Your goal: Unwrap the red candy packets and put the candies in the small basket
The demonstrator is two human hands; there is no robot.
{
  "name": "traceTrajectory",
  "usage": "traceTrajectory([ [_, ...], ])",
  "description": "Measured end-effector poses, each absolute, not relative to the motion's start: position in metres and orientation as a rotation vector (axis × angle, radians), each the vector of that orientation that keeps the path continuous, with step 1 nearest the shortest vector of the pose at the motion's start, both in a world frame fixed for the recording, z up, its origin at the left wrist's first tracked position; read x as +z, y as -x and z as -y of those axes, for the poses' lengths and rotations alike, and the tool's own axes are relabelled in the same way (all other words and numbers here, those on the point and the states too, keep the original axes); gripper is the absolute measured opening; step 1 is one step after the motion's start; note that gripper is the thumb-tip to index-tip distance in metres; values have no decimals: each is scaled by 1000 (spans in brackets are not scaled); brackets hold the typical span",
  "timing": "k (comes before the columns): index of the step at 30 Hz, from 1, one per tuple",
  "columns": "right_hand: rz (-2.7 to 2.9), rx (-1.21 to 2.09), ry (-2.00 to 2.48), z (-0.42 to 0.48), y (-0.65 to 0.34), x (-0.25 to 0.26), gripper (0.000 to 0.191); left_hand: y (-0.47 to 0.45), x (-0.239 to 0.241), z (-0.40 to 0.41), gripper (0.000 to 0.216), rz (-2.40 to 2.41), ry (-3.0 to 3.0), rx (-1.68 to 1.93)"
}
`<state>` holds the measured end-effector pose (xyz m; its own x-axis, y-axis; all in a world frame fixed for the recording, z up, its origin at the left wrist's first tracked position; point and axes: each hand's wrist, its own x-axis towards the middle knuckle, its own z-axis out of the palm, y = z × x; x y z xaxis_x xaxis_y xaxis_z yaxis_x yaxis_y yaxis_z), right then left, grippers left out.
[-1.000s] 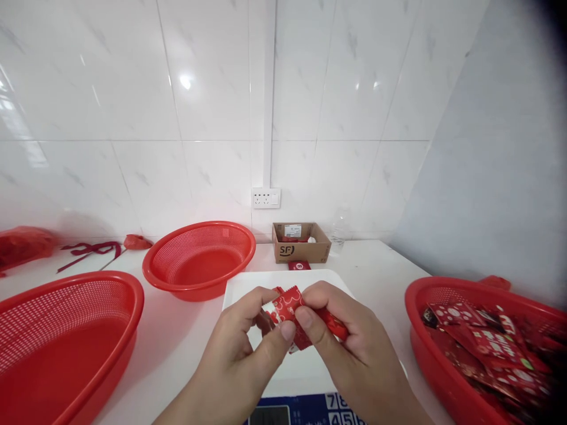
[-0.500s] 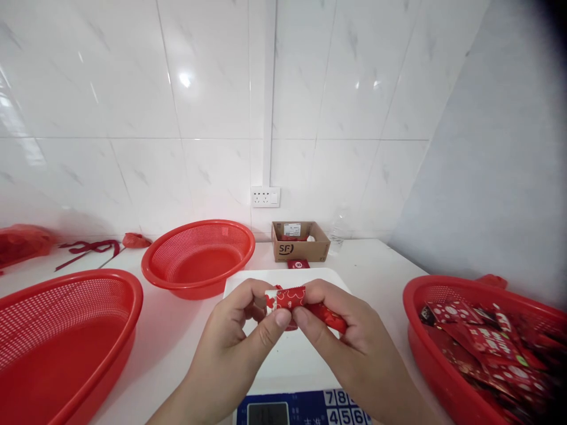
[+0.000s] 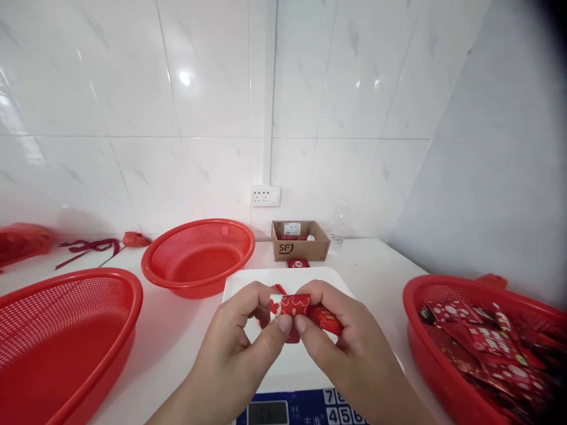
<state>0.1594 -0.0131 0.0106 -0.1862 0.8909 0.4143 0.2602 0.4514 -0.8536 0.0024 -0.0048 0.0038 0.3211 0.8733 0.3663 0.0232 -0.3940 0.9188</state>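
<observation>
Both hands meet over the white pan (image 3: 283, 366) of a digital scale. Between the thumb and fingers of my left hand (image 3: 248, 342) is one end of a small red-and-white wrapped packet (image 3: 290, 304) with a flower-like print. My right hand (image 3: 343, 342) pinches the packet's other end. A second shiny red wrapped piece (image 3: 325, 319) shows under the right fingers, tucked in that hand. Some more red wrapper peeks out behind the packet; what it belongs to is partly hidden.
A red basket (image 3: 411, 330) of red packets stands at right. Two red baskets, one near (image 3: 128, 348) and one farther back (image 3: 199, 289), are on the left. Behind the scale sit a cardboard box (image 3: 305, 251), a small red packet (image 3: 298, 264) and a clear plastic bottle (image 3: 337, 230).
The packet has shifted slightly right and down, and its lower part shows more between the thumbs. Both hands keep their pinch on it.
</observation>
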Motion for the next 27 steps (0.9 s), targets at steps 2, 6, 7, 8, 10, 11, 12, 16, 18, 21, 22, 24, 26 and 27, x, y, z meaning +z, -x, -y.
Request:
traceTrajectory([
  [2,1683,818,1004,14,-158,10,8,-5,3,6,23,-831,-1691,1201],
  [6,1707,845,995,15,-158,10,10,-10,-1,9,22,-896,-1734,1245],
  [7,1711,837,990,15,-158,10,11,-11,-2,10,23,-910,-1747,1256],
  [8,1710,828,984,16,-158,11,11,-11,-3,11,23,-919,-1753,1268],
  [10,1688,820,979,17,-157,11,10,-12,-3,12,23,-922,-1754,1280],
  [11,1669,823,983,17,-156,12,10,-12,-4,13,23,-920,-1751,1281],
  [12,1651,825,988,18,-156,12,10,-11,-3,13,23,-917,-1749,1283],
  [16,1616,837,989,18,-154,10,9,-11,-3,12,22,-884,-1733,1292],
  [18,1610,848,988,18,-154,10,8,-11,-3,11,22,-871,-1705,1304],
  [21,1590,870,985,18,-154,10,9,-10,-4,9,23,-830,-1646,1303],
  [22,1581,876,980,18,-154,10,9,-9,-3,9,22,-806,-1633,1291],
  [24,1551,880,962,18,-153,10,10,-8,-3,8,19,-762,-1622,1260],
  [26,1516,880,936,18,-153,9,11,-7,-2,7,16,-744,-1612,1237],
  [27,1497,880,919,18,-152,8,12,-7,-2,7,16,-742,-1608,1235],
])
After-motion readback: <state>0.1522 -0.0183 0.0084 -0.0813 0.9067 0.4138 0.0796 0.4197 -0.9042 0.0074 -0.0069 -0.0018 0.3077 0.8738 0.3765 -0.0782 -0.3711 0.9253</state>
